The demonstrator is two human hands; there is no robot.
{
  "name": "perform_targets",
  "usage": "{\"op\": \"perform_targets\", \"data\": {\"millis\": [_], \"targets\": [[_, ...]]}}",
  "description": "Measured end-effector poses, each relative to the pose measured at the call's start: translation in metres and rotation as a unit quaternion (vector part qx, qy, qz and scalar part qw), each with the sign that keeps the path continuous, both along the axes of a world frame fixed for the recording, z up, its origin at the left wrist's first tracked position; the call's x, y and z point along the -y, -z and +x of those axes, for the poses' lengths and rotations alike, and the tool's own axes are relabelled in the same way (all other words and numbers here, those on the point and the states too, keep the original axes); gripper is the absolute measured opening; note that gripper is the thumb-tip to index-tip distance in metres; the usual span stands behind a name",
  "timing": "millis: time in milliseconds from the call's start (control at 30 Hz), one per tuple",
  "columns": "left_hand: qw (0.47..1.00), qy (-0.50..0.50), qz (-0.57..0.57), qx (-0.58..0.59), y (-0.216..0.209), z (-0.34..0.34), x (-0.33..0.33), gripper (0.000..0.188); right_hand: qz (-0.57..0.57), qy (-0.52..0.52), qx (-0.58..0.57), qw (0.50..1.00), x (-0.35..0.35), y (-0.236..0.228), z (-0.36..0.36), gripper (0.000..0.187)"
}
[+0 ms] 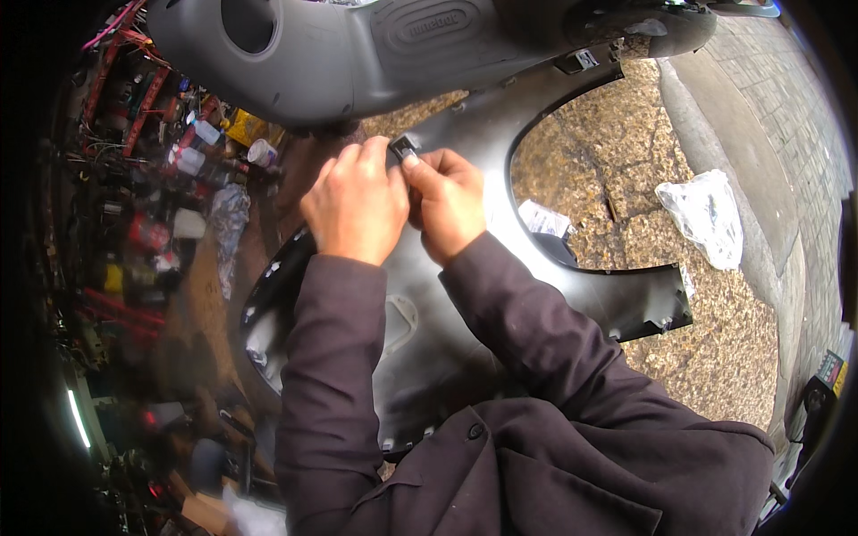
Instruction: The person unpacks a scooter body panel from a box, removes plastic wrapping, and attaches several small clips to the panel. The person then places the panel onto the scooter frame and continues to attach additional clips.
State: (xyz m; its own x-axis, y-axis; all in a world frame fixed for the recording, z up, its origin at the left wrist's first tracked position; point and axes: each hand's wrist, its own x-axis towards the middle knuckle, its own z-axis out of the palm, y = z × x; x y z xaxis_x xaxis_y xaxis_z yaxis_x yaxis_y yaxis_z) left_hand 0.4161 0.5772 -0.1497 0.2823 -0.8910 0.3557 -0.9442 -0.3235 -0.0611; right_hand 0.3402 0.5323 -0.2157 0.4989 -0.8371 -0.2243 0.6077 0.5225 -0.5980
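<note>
free room right of the panel [436,322], grey scooter [393,55] in the way beyond

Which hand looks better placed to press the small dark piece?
Probably the right hand: its thumb lies against the small dark piece, while the left hand, back upward, sits to its left.

place: vehicle workshop | seen: car fender [438,353], scooter [357,71], jumbled bottles [206,131], paving [773,76]

The fender [438,353] lies beneath the hands [356,210], a scooter [375,54] beyond, a plastic bag [709,219] to the right.
</note>
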Motion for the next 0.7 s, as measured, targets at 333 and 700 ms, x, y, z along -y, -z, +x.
{"op": "perform_targets", "data": {"millis": [333,700], "targets": [[1.0,-0.014,-0.006,-0.004,0.001,0.0,-0.004,0.031,-0.017,-0.038,0.012,0.999,0.006,0.005,-0.001,0.015],[0.999,0.004,-0.033,-0.001,0.001,0.002,-0.004,0.025,-0.304,-0.028,-0.086,0.948,0.036,0.031,-0.01,0.014]]}}
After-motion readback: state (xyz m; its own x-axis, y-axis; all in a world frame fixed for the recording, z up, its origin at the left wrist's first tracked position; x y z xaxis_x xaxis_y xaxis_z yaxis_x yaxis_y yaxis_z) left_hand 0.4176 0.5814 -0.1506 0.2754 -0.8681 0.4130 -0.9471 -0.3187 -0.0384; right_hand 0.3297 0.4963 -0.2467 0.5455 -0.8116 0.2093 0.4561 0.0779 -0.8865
